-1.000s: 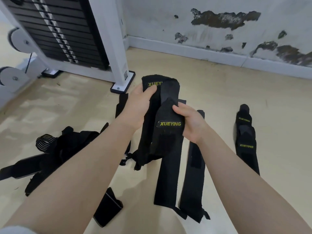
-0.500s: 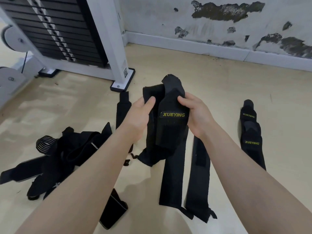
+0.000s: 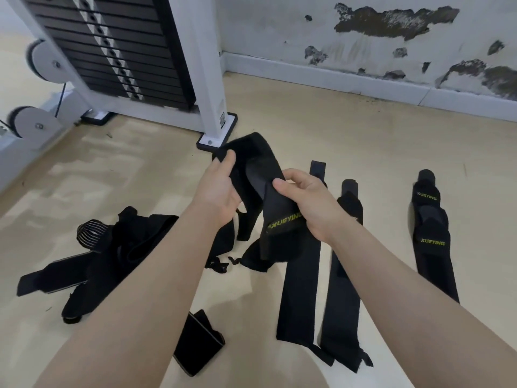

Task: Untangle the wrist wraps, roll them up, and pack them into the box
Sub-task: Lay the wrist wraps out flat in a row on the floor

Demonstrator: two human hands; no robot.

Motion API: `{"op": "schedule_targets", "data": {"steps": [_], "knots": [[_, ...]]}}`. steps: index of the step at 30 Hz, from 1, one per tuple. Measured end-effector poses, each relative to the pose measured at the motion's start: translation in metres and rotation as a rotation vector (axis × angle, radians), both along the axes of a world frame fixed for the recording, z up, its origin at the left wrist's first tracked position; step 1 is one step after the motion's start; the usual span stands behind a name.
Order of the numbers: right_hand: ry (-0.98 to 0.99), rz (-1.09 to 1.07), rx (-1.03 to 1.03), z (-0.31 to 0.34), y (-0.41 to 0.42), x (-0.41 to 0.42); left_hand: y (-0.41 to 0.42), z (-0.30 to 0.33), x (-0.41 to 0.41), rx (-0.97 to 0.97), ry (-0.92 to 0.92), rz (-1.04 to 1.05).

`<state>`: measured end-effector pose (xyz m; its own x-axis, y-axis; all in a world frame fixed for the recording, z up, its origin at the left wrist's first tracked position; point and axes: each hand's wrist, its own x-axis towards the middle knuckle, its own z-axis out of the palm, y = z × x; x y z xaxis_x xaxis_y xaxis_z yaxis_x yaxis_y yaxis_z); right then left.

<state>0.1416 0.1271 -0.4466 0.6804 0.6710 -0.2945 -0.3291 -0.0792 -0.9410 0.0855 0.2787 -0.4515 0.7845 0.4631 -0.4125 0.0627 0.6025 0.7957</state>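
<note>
Both hands shifted right, wrap (image 3: pixel 268 197) twisted; left hand (image 3: pixel 216 191) and right hand (image 3: pixel 310 203) fingers pinching its edges.

We see black wraps (image 3: pixel 296 289), three of them lettered XUEYING in yellow-green: one held (image 3: pixel 282 219), one (image 3: pixel 432 242) at far right lettered twice. A black pile (image 3: pixel 112 253) at left shows a black-and-white striped piece (image 3: pixel 91 233). The floor (image 3: pixel 363 135) is pale beige, the wall (image 3: pixel 279 29) white with brown patches, the machine frame (image 3: pixel 201 79) white round black plates (image 3: pixel 112 46).
</note>
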Motion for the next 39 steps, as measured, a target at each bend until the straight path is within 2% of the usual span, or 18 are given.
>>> {"op": "schedule_targets", "data": {"steps": [4,13,20,25,29,33,36,39], "knots": [[-0.018,-0.030,-0.038,-0.001,0.000,0.000,-0.002,0.007,-0.004,-0.001,-0.054,-0.048],[-0.101,-0.118,-0.114,0.002,0.006,-0.004,-0.016,0.012,-0.001,0.074,-0.051,-0.105],[-0.104,-0.258,-0.202,0.003,0.010,-0.005,-0.026,0.008,0.000,0.372,-0.075,-0.147],[-0.083,-0.200,-0.326,-0.002,0.006,-0.001,-0.024,0.014,0.002,0.487,-0.029,-0.060],[-0.209,-0.076,-0.191,0.003,-0.003,0.009,-0.023,0.015,-0.002,0.567,0.012,-0.122],[-0.084,0.052,0.014,0.005,-0.003,0.011,-0.030,0.022,0.000,0.656,-0.008,-0.189],[0.077,0.041,0.138,0.003,-0.003,0.009,-0.034,0.023,0.002,0.567,-0.028,-0.185],[0.103,0.075,0.179,-0.002,-0.001,0.011,-0.037,0.015,0.001,0.256,-0.007,-0.172]]}}
